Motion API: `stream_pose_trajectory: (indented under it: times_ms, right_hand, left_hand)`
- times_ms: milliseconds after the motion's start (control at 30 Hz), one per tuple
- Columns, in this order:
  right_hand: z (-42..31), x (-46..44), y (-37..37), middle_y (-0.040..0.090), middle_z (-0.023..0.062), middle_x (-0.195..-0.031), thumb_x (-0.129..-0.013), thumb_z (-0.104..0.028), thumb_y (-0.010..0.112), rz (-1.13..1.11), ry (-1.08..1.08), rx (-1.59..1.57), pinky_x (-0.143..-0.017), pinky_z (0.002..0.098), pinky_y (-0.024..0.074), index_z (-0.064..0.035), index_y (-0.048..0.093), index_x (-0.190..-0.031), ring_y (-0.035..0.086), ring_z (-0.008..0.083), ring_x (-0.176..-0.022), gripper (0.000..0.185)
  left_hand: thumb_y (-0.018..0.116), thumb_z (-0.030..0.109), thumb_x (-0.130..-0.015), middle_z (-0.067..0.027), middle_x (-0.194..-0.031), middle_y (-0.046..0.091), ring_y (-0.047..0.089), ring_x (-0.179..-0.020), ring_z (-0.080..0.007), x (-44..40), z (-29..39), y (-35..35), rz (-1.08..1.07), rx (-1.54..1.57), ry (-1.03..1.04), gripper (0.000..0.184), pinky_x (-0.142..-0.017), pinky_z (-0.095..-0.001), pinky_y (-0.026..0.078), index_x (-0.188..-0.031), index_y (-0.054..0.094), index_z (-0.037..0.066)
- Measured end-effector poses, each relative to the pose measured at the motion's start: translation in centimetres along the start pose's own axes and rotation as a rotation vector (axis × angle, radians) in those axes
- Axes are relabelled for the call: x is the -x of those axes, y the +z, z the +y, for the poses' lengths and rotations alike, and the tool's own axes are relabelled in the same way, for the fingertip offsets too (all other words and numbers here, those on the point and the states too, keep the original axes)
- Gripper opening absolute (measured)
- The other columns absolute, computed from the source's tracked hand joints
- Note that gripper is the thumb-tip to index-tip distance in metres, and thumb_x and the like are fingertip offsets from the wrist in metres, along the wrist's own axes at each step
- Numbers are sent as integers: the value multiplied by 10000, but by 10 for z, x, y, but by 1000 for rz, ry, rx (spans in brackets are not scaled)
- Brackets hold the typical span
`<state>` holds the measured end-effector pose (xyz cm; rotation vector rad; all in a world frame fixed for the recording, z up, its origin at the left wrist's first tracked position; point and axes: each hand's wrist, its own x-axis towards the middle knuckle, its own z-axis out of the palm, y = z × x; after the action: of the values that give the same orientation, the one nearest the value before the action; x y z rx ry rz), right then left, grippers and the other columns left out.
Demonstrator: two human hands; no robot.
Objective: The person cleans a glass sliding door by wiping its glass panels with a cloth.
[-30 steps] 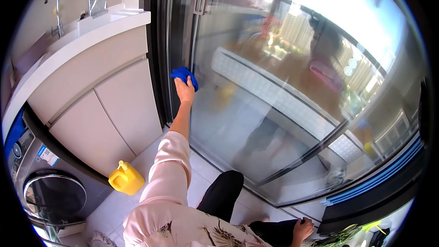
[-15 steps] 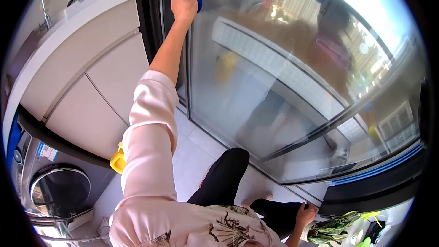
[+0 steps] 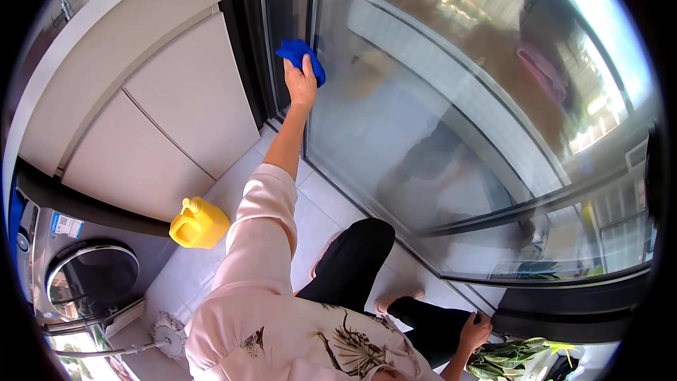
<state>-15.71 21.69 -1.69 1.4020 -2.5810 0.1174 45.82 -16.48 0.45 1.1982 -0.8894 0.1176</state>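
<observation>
My left hand is closed on a blue cloth, pressed against the dark frame at the left edge of a glass sliding door. The arm is stretched out, its pale pink sleeve pushed up to the elbow. Low on the right, my right hand lies at the knee of my black trousers. Its fingers are curled, and whatever may be inside them is hidden.
A yellow jug stands on the tiled floor beside a pale cabinet. At lower left are a front-loading washing machine and a mop head. Green leaves show near my right hand.
My left hand has slid down along the door frame with the blue cloth. The view has shifted, bringing the whole yellow jug and the mop head into sight. My right hand stays at the knee.
</observation>
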Motion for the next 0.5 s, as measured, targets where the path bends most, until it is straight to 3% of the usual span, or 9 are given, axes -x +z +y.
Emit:
stream_pose_trajectory:
  times_ms: [233,300,400,500]
  right_hand:
    - [-4,-2,2,649,64,-929,-786,-214,650,30,-8,26,-772,409,477,-100,672,-930,602,277,-888,184]
    - [-2,-2,2,651,53,-962,-773,-214,649,-18,31,28,-782,412,462,-89,675,-927,584,285,-902,200]
    - [-1,2,-5,656,57,-940,-790,-206,641,-13,47,48,-775,407,469,-95,679,-930,597,281,-879,183]
    - [5,-1,1,663,68,-934,-811,-230,629,-11,31,61,-778,404,472,-107,684,-945,610,290,-878,191]
  left_hand:
    - [492,183,-927,-247,-1131,528,513,-1039,-417,109,-99,-19,-58,-155,-151,361,-909,-416,398,-1207,436,-39]
    - [499,160,-920,-251,-1141,522,505,-1048,-420,133,-119,-21,-75,-165,-318,360,-913,-416,394,-1212,431,-38]
    - [505,121,-907,-252,-1147,516,494,-1060,-423,165,-146,-25,-96,-172,-406,356,-917,-414,392,-1219,430,-32]
    - [504,87,-892,-251,-1157,510,488,-1064,-427,201,-182,-31,-137,-246,-387,358,-913,-414,396,-1225,429,-22]
